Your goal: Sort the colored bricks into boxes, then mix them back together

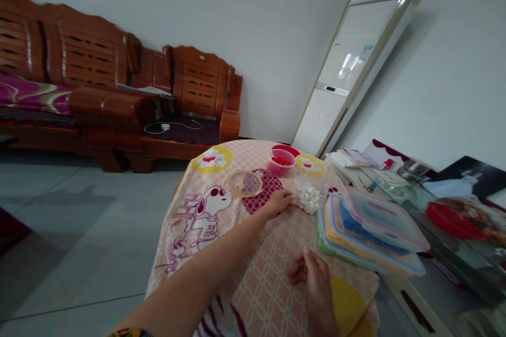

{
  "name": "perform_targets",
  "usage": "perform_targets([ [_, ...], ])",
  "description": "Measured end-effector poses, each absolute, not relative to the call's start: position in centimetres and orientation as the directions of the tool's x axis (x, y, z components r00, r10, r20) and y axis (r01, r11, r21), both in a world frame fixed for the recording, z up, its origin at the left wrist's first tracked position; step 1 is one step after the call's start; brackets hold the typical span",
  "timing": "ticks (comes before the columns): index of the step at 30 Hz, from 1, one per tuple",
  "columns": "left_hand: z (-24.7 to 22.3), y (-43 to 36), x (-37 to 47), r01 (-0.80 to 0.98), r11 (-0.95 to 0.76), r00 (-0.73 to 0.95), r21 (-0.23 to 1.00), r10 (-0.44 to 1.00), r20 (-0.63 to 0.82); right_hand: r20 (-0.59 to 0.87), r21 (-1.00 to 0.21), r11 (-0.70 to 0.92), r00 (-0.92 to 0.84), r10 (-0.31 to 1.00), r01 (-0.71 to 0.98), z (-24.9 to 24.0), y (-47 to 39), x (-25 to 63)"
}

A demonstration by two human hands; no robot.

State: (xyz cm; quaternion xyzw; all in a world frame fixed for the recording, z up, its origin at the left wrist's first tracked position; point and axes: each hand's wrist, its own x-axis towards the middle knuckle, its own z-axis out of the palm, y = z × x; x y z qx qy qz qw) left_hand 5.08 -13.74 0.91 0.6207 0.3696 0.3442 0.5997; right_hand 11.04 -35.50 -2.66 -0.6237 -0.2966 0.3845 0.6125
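A clear bag of white pieces (309,198) was noted lying on the surface (265,260), which was covered with a patterned cloth. The left hand (280,202) was placed just to the left of the bag, its fingers bent toward the near rim; whether plastic was pinched or only approached could not be told. Spillage was judged the main risk: if the bag's mouth was loose and one side was pulled, loose pieces could be scattered over the cloth.

The right hand (312,277) was held on the near side of the bag, well apart from it, with the fingers loosely curled and the thumb laid along them; nothing could be made out in its grasp. With the bag left unsupported by that hand, slipping or swinging was thought possible under a one-sided lift.

Beyond the bag and to its left, a pink tub (278,169) was seen holding red pieces, with no cover on it. Mixing or tipping could be caused by a sleeve or wrist being swept across. Left of the bag, a yellow-rimmed round lid (249,184) was found flat, liable to be nudged by the left forearm.

To the right of the bag, a stack of flat plastic containers (369,253) was unevenly piled; sliding could be caused by a knock.
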Motion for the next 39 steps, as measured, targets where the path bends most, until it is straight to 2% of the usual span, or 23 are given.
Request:
perform_targets([
  [1, 0.9, -13.6, 3.9, 0.121, -0.146, 0.473, 0.982, 0.878, 0.072, -0.114, -0.993, -0.074, 0.524, 0.844, -0.096, -2.8, -35.5, 11.1],
  [3, 1.0, -13.4, 1.5, 0.311, -0.420, 0.415, 0.853, 0.867, 0.276, -0.105, -0.994, -0.070, 0.518, 0.849, -0.087, -3.1, -35.6, 11.1],
  [4, 1.1, -13.2, 0.3, 0.402, -0.509, 0.385, 0.761, 0.848, 0.363, -0.100, -0.994, -0.067, 0.516, 0.851, -0.083, -3.2, -35.6, 11.1],
  [6, 1.2, -12.9, -2.0, 0.553, -0.582, 0.363, 0.597, 0.812, 0.456, -0.093, -0.995, -0.066, 0.514, 0.853, -0.071, -3.2, -35.6, 11.0],
  [9, 1.0, -12.3, -4.6, 0.709, -0.546, 0.373, 0.446, 0.827, 0.420, -0.083, -0.996, -0.065, 0.515, 0.853, -0.053, -3.2, -35.6, 11.0],
  [13, 0.0, -11.5, -6.2, 0.769, -0.488, 0.382, 0.412, 0.869, 0.315, -0.071, -0.997, -0.045, 0.513, 0.855, -0.064, -3.2, -35.6, 10.9],
  [15, 0.0, -11.4, -6.5, 0.767, -0.490, 0.377, 0.414, 0.866, 0.328, -0.069, -0.997, -0.040, 0.514, 0.855, -0.067, -3.2, -35.7, 10.9],
  [17, 0.8, -11.7, -6.7, 0.742, -0.507, 0.344, 0.439, 0.850, 0.399, -0.064, -0.997, -0.039, 0.510, 0.858, -0.061, -3.2, -35.9, 10.9],
  [21, 4.1, -13.1, -7.5, 0.627, -0.498, 0.162, 0.599, 0.836, 0.525, -0.045, -0.999, -0.029, 0.496, 0.867, -0.040, -3.2, -36.1, 11.0],
  [23, 6.0, -13.8, -8.0, 0.502, -0.433, 0.071, 0.749, 0.883, 0.463, -0.040, -0.999, -0.017, 0.486, 0.873, -0.052, -3.1, -36.0, 10.9],
  [26, 7.9, -14.6, -8.3, 0.112, -0.288, 0.080, 0.951, 0.957, 0.280, -0.062, -0.995, -0.017, 0.484, 0.873, -0.097, -2.6, -35.6, 10.8],
  [28, 8.3, -15.2, -8.0, -0.147, -0.125, 0.186, 0.981, 0.971, 0.152, -0.077, -0.993, -0.025, 0.480, 0.874, -0.114, -2.2, -35.4, 10.8],
  [30, 8.0, -15.9, -7.3, -0.277, 0.040, 0.305, 0.960, 0.951, 0.049, -0.071, -0.993, -0.022, 0.456, 0.887, -0.112, -2.1, -35.4, 11.0],
  [35, 5.3, -17.5, -4.9, -0.238, 0.290, 0.535, 0.927, 0.836, -0.124, -0.030, -0.984, 0.044, 0.407, 0.913, -0.173, -3.0, -35.7, 11.6],
  [39, 3.6, -17.6, -3.4, -0.154, 0.294, 0.557, 0.943, 0.814, -0.163, -0.050, -0.952, 0.089, 0.435, 0.899, -0.293, -3.3, -36.2, 12.0],
])
